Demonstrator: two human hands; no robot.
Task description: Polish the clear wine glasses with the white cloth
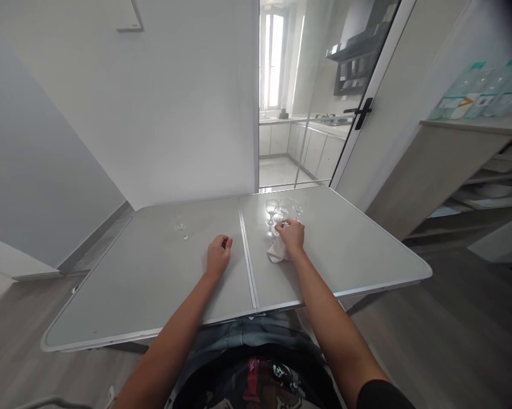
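My right hand (293, 234) is closed on a pale cloth (278, 251), which hangs below the fingers onto the table. Just beyond it stand three clear stemmed glasses: one glass (271, 207) at the left, a second glass (283, 207) in the middle and a third glass (298, 209) at the right. Whether the fingers also touch a glass, I cannot tell. Left of the table's seam, my left hand (219, 253) rests with its fingers curled in, nothing visible in them. Farther left are a faint clear glass object (179, 223) and a small white piece (186, 237).
The grey folding table (153, 284) has a metal seam (248, 255) down its middle and a raised metal rim. A wall and a glass door (307, 102) stand behind it. At the right, a shelf unit (456, 165) carries several plastic bottles (464, 94).
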